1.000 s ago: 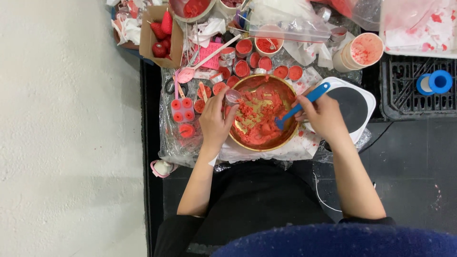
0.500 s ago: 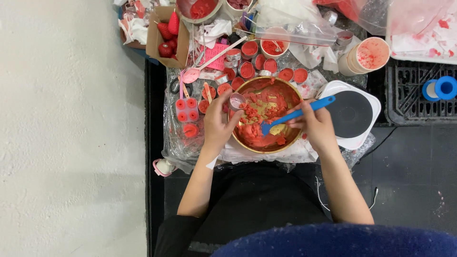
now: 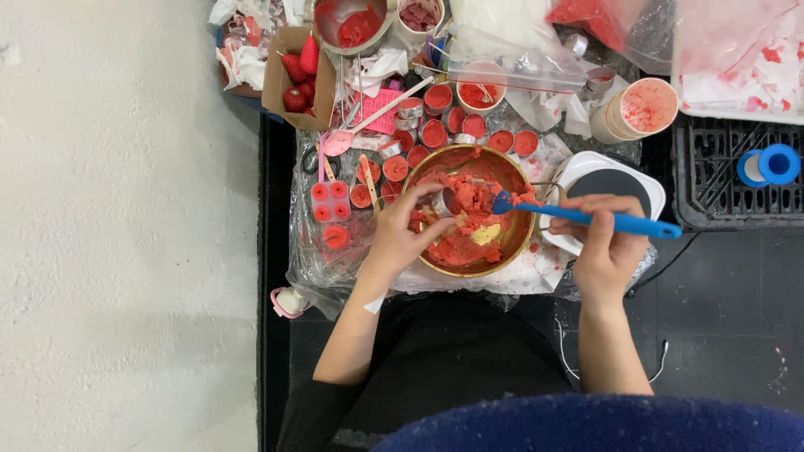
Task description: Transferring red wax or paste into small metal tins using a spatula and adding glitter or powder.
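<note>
Compared w/ the view half a sec. earlier, the blue spatula (image 3: 586, 219) is seen lifted off the middle of the mix and swung up to the bowl's upper right; its tip is now held just beside the small metal cup (image 3: 441, 201), which is tipped over the red mass; this is judged as a scoop of mix being brought to the cup for filling, i.e. the work is read as mid-fill, not finished. The left hand (image 3: 400, 238) is closed round the cup, fingers curled on its wall, the cup held above the left half of the brass-coloured bowl (image 3: 429, 264); the right hand (image 3: 605, 243) is clamped on the spatula handle, fist over the bowl's right rim and partly over the white scale w/ dark round plate (image 3: 578, 172). The red waxy mix (image 3: 461, 244), w/ a pale yellow patch in it, is seen lying in the bowl directly under both hands. Approx. a dozen small filled red cups (image 3: 437, 132) are set in rows just beyond the bowl's far rim; a red-filled square mould (image 3: 330, 201) lies left of the bowl, near the left hand; a pink spoon (image 3: 339, 142) rests above it.
</note>
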